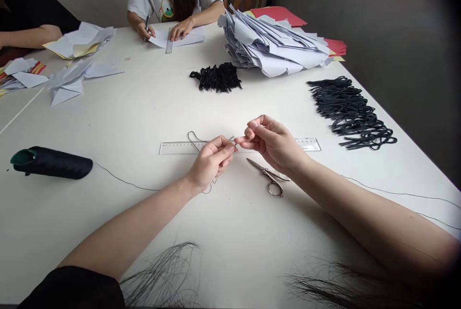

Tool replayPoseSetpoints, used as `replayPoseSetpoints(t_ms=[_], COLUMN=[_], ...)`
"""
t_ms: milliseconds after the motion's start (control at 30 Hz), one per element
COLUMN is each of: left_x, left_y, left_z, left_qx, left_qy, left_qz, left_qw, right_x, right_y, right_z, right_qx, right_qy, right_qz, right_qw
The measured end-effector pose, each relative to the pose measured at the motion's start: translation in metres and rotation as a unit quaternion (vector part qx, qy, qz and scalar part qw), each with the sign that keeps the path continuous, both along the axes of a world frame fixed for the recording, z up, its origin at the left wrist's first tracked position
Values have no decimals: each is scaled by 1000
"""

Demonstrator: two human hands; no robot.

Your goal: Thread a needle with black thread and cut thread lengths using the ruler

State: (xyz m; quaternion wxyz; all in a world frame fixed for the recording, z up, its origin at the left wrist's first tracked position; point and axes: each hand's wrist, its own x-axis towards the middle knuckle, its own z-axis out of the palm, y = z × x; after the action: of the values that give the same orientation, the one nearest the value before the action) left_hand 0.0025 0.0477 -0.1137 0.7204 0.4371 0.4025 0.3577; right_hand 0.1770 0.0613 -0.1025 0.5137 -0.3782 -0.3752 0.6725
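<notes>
Above the middle of a clear ruler [180, 147], my left hand [212, 160] pinches a thin black cord [191, 135] between thumb and fingers. A loop of the cord lies over the ruler, and its short ends stick up past my fingertips. My right hand [270, 141] meets it from the right, fingers curled in and fingertips touching the left hand's at the cord. Whether the right fingers grip the cord is too small to tell. Metal scissors [272, 179] lie partly opened just below my right hand.
A spool of black thread [61, 162] lies at left, its strand running toward my left hand. Black cord loops lie in a bundle [218, 77] and a long row [349, 110]. Behind stands a paper stack [273, 42]. Across the table a person [176, 2] holds a pen and ruler.
</notes>
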Motion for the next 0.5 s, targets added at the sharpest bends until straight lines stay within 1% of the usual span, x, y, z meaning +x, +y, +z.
replayPoseSetpoints(t_ms=[100, 167, 233, 333, 433, 500], left_x=[-1, -1, -2, -1, -1, -2], left_y=[2, 3, 4, 3, 2, 3], left_z=[1, 1, 1, 2, 3, 4], left_qx=[-4, 1, 9, 19, 28, 18], left_qy=[4, 4, 1, 1, 5, 17], left_qz=[7, 13, 14, 11, 9, -12], left_qw=[1000, 1000, 1000, 1000, 1000, 1000], right_x=[9, 19, 30, 45, 58, 65], right_y=[14, 27, 41, 61, 73, 78], right_z=[6, 12, 19, 28, 33, 33], right_qx=[29, 44, 43, 34, 51, 61], right_qy=[-31, -59, -73, -58, -22, -6], right_qz=[-96, -159, -210, -276, -333, -359], right_qw=[994, 984, 974, 959, 941, 931])
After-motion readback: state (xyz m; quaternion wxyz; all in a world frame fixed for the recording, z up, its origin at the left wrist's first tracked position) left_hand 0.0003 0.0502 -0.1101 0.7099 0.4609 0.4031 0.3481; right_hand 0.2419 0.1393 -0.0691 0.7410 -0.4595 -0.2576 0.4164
